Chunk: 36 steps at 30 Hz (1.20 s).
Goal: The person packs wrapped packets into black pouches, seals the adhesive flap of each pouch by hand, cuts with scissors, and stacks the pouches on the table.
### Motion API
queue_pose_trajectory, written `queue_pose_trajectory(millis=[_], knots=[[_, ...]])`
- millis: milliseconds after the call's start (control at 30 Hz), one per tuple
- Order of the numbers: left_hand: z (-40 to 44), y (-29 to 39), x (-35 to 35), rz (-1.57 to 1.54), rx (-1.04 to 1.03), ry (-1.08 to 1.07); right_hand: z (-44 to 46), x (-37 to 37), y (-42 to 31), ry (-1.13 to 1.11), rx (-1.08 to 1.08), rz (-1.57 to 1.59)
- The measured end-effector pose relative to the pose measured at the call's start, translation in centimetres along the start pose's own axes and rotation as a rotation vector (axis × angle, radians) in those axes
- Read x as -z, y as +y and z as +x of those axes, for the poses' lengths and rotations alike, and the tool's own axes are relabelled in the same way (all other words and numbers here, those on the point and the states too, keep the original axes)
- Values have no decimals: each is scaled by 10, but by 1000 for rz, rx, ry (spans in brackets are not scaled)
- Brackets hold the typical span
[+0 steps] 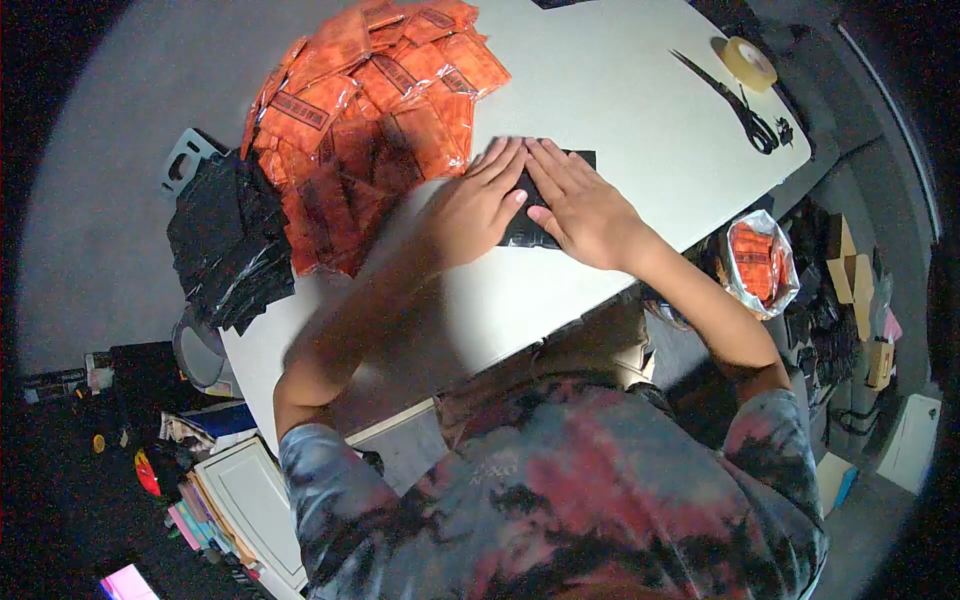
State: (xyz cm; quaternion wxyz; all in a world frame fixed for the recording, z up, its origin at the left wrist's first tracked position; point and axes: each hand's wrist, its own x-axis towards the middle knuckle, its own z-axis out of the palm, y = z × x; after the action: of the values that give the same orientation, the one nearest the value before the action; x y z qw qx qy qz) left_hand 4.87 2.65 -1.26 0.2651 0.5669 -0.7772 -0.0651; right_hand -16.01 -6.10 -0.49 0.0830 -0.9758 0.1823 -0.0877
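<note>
Both hands lie over a small black plastic packet (528, 232) on the white table (590, 60). My left hand (485, 195) is spread flat at the packet's left side, fingers pointing away from me. My right hand (590, 210) rests flat on its right part, fingers extended, with its fingertips close to those of the left. Part of the packet shows between the thumbs and at the upper right; the rest is hidden under the hands. Just left of my left hand is a large pile of orange packets in clear wrap (370, 90).
Black plastic bags (230, 235) hang over the table's left edge. Black scissors (745, 110) and a tape roll (750, 64) lie at the far right. Below the right edge stands a clear-lined bin (755, 262) holding orange packets. Cardboard boxes (855, 285) are further right.
</note>
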Motion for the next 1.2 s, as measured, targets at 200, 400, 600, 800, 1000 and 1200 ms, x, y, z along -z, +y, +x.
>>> queue_pose_trajectory(millis=[200,400,600,800,1000,1200], knots=[[-9,-7,2,-8,-3,-30,2,9,7,-9,35,23],[-10,-7,3,74,-59,25,-8,13,11,-9,49,100],[-10,-12,4,-111,24,-11,-9,18,13,46,74,123],[-10,-7,9,-13,4,-31,-17,20,21,94,74,87],[-10,-7,6,122,-40,-43,-18,20,24,110,96,47],[-9,-7,7,109,-55,-28,-18,19,31,79,102,13]])
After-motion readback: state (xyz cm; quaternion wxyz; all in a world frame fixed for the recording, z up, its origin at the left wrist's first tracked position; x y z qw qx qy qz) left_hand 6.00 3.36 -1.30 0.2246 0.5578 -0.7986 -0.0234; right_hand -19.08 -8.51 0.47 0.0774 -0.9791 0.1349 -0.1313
